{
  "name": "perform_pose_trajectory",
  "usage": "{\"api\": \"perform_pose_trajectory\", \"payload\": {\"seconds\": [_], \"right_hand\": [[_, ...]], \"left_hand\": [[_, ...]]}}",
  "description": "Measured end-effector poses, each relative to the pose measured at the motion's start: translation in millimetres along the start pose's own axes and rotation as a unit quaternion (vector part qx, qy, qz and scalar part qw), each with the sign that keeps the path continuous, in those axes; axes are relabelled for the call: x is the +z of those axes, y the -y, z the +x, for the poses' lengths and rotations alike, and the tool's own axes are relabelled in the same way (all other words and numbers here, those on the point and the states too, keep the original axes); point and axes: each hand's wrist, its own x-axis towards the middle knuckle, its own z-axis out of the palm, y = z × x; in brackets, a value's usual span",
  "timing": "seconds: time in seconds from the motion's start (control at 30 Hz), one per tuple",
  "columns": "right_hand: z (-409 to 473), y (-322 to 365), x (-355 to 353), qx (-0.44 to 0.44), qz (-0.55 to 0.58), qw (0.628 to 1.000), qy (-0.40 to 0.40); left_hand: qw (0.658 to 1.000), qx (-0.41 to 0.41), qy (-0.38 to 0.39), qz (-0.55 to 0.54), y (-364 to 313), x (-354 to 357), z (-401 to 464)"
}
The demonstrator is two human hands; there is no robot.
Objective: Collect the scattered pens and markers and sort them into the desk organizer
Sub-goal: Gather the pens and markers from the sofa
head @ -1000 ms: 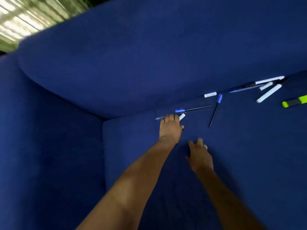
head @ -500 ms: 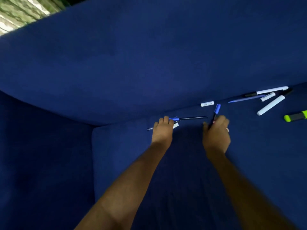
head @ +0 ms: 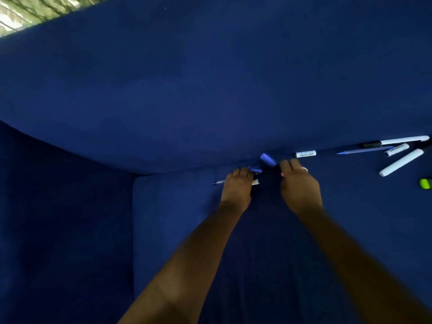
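Both hands work at the back of a blue sofa seat [head: 187, 230], close to the crease where the seat meets the backrest [head: 210, 90], near the seat's left corner.

The left hand [head: 237, 188] lies palm down with its fingers curled over a clear-barrelled pen [head: 218, 182], whose dark tip protrudes to the left of the hand. A short white cap end [head: 255, 182] shows just to the right of the same hand; whether it belongs to that pen cannot be told. A second pen with a blue cap [head: 254, 169] lies touching the left fingertips.

The right hand [head: 299, 188] has its fingers closed around a dark-barrelled pen with a blue cap [head: 268, 159], the capped end raised and pointing up-left towards the crease. A ring shows on one finger.

Further right along the crease lies a small white cap marked "Heybright" [head: 305, 154], untouched. Towards the seat's back right lie a white marker with a black cap [head: 397, 141], a thin blue pen [head: 364, 150], a short white cap [head: 397, 149] and a white marker [head: 401, 163], near one another. A green highlighter [head: 425, 183] lies at the right edge of view, apart from them.
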Motion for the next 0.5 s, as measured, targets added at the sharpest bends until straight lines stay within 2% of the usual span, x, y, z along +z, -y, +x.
{"api": "perform_pose_trajectory", "payload": {"seconds": [0.1, 0.3, 0.4, 0.5], "right_hand": [[19, 14, 6, -0.043, -0.084, 0.992, 0.086], [16, 15, 16, 0.013, -0.095, 0.989, 0.108], [4, -13, 4, 0.025, -0.130, 0.989, 0.069], [5, -41, -10, -0.025, -0.206, 0.978, 0.013]], "left_hand": [[1.000, 0.005, -0.001, 0.001, 1, 3, 1], [1.000, 0.020, -0.015, 0.005, 4, 4, 2], [0.999, 0.018, 0.006, 0.040, -1, 2, 10], [0.995, -0.004, 0.027, 0.092, -8, 1, 16]]}}
